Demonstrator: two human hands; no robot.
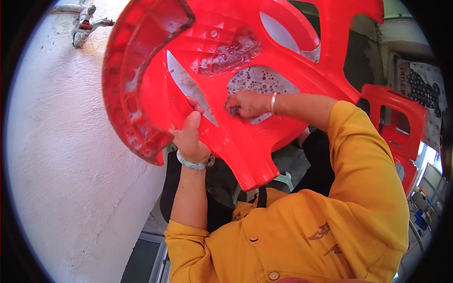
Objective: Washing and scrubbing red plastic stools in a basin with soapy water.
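Observation:
A wet red plastic chair [244,141] lies tilted before me, its legs and ribbed underside showing. My left hand [191,136] grips an edge of the chair near a long opening, thumb on top and fingertips showing through the gap. My right hand [247,104], with a bangle at the wrist, presses a dark scrubber [234,111] against the chair beside a larger opening; its outline is blurred. Soapy water with bubbles [262,79] shows through that opening, and more suds [230,55] lie on the ribbed part. What holds the water is mostly hidden by the chair.
At the left rises a rough white wall with a metal tap [85,28] near the top. More red plastic chairs [400,120] stand at the right, beside a patterned cloth or bag [424,95]. Part of a pale green plastic stool [285,179] shows below the chair.

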